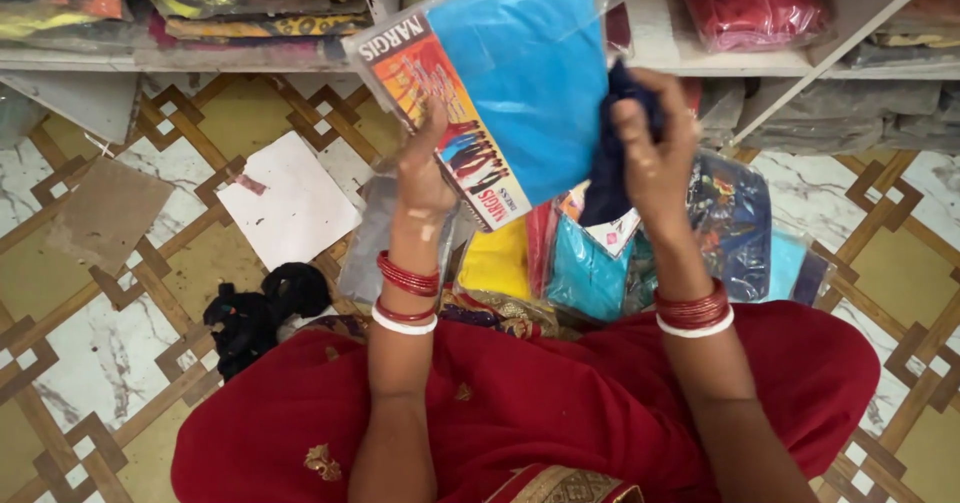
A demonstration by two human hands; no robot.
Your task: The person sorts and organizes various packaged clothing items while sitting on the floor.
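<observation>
Two hands lift one clear packet of blue cloth above a heap of packets.

The left hand (425, 168) is closed on the lower edge of the packet (500, 88), at 12 o'clock in the view, tilted so its printed card faces the person, probably for looking. The right hand (655, 148) pinches a dark blue cloth (610, 178) at the packet's open side. The packet looks glossy, flat, bright blue. More packets (650, 263) lie below, over the red lap.

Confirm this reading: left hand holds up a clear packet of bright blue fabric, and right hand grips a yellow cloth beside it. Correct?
Not quite. In the head view the cloth in the right hand is dark navy, not yellow. The left hand does hold up the clear packet of bright blue fabric.
</observation>
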